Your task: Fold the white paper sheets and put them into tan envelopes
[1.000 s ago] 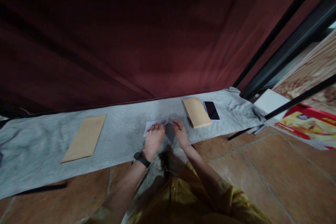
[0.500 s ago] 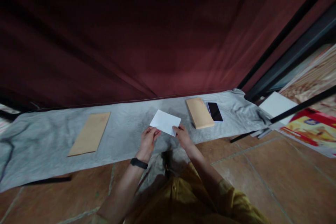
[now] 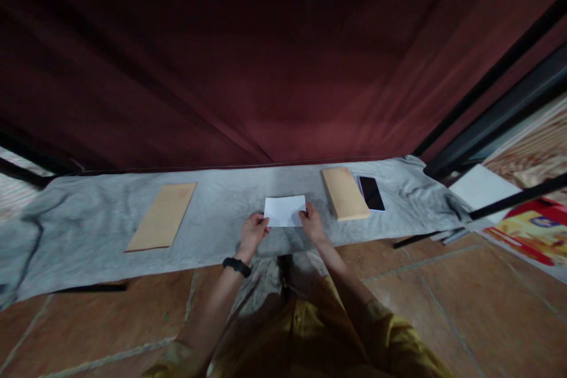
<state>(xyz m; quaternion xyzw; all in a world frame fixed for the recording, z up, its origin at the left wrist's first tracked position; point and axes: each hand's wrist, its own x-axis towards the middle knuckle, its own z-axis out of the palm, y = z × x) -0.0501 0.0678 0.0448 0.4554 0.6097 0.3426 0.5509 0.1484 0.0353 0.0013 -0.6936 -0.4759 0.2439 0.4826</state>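
A white sheet of paper [image 3: 284, 211], small or folded, is held level between my two hands above the grey cloth [image 3: 230, 207]. My left hand [image 3: 254, 230] pinches its lower left corner. At the right edge, my right hand [image 3: 312, 223] grips it with the thumb on top. To the right of the paper lies a thick stack of brown envelopes [image 3: 345, 192], and a phone [image 3: 371, 193] with a dark screen rests against it. A single brown envelope [image 3: 163, 217] lies flat on the cloth to the left.
A dark red curtain [image 3: 274, 100] hangs behind the cloth-covered surface. Dark metal bars [image 3: 491, 80] slope along the right, near a white board [image 3: 482, 189] and a red and yellow box [image 3: 535, 227]. Brown floor tiles [image 3: 447, 283] show in front.
The paper has turned from slanted to nearly square with me and now looks narrower from front to back. Both hands still hold it. The view has shifted slightly.
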